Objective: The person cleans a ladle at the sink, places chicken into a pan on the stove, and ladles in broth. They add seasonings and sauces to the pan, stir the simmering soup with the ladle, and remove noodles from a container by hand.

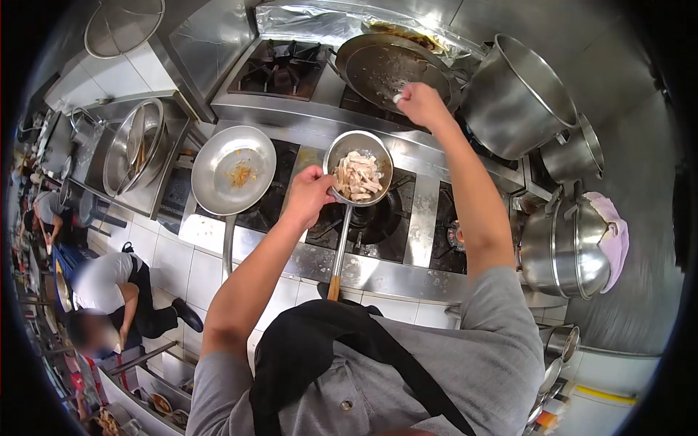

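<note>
My left hand [309, 196] is closed at the left rim of a deep metal ladle [343, 243], its fingertips against the pale strips of food [359, 176] inside; what they pinch is hidden. The ladle's bowl sits over a burner, and its long handle with a wooden end points toward me. Further away, my right hand [423, 106] is above a large dark wok [363, 62] and pinches a small pale piece of food [398, 97]. Bubbling liquid shows in the wok.
A steel frying pan [211, 171] with brown bits stands left of the ladle. Big stockpots [502, 109] and lidded pots [549, 254] are on the right. At far left is a sink [94, 156] with bowls. Another person [105, 283] crouches at lower left.
</note>
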`<state>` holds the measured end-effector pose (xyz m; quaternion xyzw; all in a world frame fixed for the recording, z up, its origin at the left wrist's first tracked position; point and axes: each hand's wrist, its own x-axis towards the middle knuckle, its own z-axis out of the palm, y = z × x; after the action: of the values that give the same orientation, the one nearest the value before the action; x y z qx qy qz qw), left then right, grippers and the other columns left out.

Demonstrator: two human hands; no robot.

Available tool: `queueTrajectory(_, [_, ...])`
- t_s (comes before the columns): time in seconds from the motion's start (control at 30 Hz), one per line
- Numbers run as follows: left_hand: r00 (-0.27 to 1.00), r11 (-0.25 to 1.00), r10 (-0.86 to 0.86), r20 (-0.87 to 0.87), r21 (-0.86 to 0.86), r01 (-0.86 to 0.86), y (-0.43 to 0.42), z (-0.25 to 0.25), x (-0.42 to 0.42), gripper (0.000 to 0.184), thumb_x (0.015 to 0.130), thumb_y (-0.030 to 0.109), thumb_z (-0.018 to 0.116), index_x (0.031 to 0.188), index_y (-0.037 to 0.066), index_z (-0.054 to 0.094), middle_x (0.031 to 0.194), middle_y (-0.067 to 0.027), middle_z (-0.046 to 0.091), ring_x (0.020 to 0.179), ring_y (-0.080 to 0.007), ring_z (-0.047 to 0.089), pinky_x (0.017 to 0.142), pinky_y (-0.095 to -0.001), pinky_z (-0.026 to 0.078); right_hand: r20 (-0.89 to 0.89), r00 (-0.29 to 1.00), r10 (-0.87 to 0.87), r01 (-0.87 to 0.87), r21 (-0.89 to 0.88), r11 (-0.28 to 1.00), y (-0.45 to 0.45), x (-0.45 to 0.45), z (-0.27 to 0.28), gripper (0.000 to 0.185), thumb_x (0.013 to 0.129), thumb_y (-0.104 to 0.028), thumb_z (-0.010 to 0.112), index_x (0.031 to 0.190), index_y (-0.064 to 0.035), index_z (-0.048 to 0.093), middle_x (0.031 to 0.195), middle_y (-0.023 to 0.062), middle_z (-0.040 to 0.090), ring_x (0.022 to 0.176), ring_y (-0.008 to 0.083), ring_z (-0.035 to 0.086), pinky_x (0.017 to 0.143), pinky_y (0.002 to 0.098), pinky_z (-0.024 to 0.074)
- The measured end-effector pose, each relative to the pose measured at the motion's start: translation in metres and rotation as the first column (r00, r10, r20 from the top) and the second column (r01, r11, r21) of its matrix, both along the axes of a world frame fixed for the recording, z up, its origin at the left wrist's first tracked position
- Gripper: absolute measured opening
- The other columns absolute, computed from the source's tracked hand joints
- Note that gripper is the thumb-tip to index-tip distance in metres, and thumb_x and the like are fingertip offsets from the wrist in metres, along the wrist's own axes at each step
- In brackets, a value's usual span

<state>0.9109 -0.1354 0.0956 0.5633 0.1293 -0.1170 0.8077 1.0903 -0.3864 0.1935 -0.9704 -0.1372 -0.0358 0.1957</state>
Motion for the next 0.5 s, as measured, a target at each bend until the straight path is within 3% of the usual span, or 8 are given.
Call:
queueTrajectory(0.13, [0.999, 0.999, 0.039, 0.011, -0.031, -0.039, -0.004, -0.001, 0.007, 0.013, 0.089, 0.002, 0.060, 0.083, 0.005, 0.049, 0.079, -0.0078, 0.060, 0.066, -0.0163, 0.063, 0.060, -0.0311, 0.059, 0.320, 0.947, 0.017, 0.068, -0.251, 0.966, -0.024, 0.067, -0.052, 0.022, 0.082, -0.023, 0.061, 0.092, -0.0047, 0.068, 0.093, 0.0220, 0.069, 0.087, 0.0393, 0.067, 0.078, 0.0473, 0.0518])
queueTrajectory(0.23, [0.998, 0.997, 0.065, 0.015, -0.052, -0.064, -0.002, -0.001, 0.005, 0.013, 0.089, 0.002, 0.060, 0.083, 0.006, 0.049, 0.080, -0.0080, 0.060, 0.068, -0.0166, 0.064, 0.060, -0.0311, 0.058, 0.316, 0.948, -0.026, 0.087, -0.180, 0.980, -0.022, 0.067, -0.052, 0.024, 0.081, -0.020, 0.060, 0.097, -0.0037, 0.068, 0.089, 0.0219, 0.069, 0.084, 0.0391, 0.067, 0.080, 0.0468, 0.0521])
queueTrajectory(0.27, [0.997, 0.995, 0.070, 0.033, -0.069, -0.068, -0.001, 0.000, 0.004, 0.013, 0.089, 0.002, 0.060, 0.083, 0.006, 0.049, 0.080, -0.0081, 0.061, 0.069, -0.0167, 0.064, 0.061, -0.0310, 0.058, 0.324, 0.944, -0.062, 0.084, -0.055, 0.995, -0.008, 0.045, -0.035, 0.019, 0.080, -0.016, 0.061, 0.093, -0.0055, 0.069, 0.090, 0.0193, 0.069, 0.087, 0.0361, 0.068, 0.079, 0.0448, 0.0523])
queueTrajectory(0.33, [0.996, 0.990, 0.089, 0.028, -0.112, -0.085, 0.002, 0.006, 0.001, 0.013, 0.088, 0.001, 0.060, 0.081, 0.006, 0.050, 0.077, -0.0078, 0.060, 0.065, -0.0159, 0.063, 0.059, -0.0309, 0.057, 0.118, 0.993, 0.019, -0.042, 0.191, 0.981, 0.013, -0.004, -0.012, 0.012, 0.080, -0.012, 0.061, 0.085, -0.0062, 0.069, 0.088, 0.0161, 0.069, 0.087, 0.0331, 0.068, 0.075, 0.0435, 0.0521])
queueTrajectory(0.37, [0.994, 0.983, 0.111, 0.025, -0.152, -0.106, 0.004, 0.007, -0.001, 0.013, 0.087, 0.000, 0.060, 0.080, 0.006, 0.050, 0.074, -0.0076, 0.060, 0.062, -0.0151, 0.062, 0.058, -0.0307, 0.057, 0.175, 0.970, 0.171, -0.209, 0.230, 0.950, 0.019, -0.034, -0.010, 0.010, 0.078, -0.010, 0.065, 0.083, -0.0011, 0.065, 0.085, 0.0170, 0.067, 0.081, 0.0323, 0.066, 0.075, 0.0377, 0.0504])
queueTrajectory(0.4, [0.993, 0.982, 0.113, 0.020, -0.152, -0.109, 0.008, 0.004, -0.004, 0.013, 0.087, 0.000, 0.060, 0.080, 0.006, 0.050, 0.074, -0.0076, 0.060, 0.062, -0.0151, 0.062, 0.058, -0.0307, 0.057, 0.017, 0.954, 0.299, -0.295, 0.214, 0.931, 0.024, -0.061, -0.003, 0.007, 0.076, -0.010, 0.067, 0.080, -0.0037, 0.066, 0.083, 0.0147, 0.066, 0.082, 0.0329, 0.064, 0.077, 0.0387, 0.0493])
queueTrajectory(0.43, [0.994, 0.985, 0.099, 0.040, -0.144, -0.092, 0.013, 0.001, -0.005, 0.013, 0.089, 0.000, 0.059, 0.082, 0.006, 0.050, 0.078, -0.0077, 0.061, 0.066, -0.0158, 0.063, 0.060, -0.0309, 0.057, 0.152, 0.900, 0.408, -0.418, 0.037, 0.908, 0.031, -0.088, -0.007, 0.004, 0.075, -0.009, 0.068, 0.078, -0.0067, 0.066, 0.079, 0.0131, 0.062, 0.083, 0.0327, 0.061, 0.080, 0.0408, 0.0471])
queueTrajectory(0.5, [0.995, 0.989, 0.078, 0.061, -0.133, -0.069, 0.015, 0.000, -0.010, 0.013, 0.090, 0.000, 0.058, 0.084, 0.007, 0.050, 0.081, -0.0078, 0.062, 0.070, -0.0166, 0.065, 0.063, -0.0311, 0.057, 0.054, 0.910, 0.411, -0.406, -0.084, 0.910, 0.038, -0.121, -0.012, 0.004, 0.075, -0.009, 0.067, 0.078, -0.0077, 0.066, 0.081, 0.0115, 0.061, 0.090, 0.0309, 0.058, 0.086, 0.0416, 0.0436])
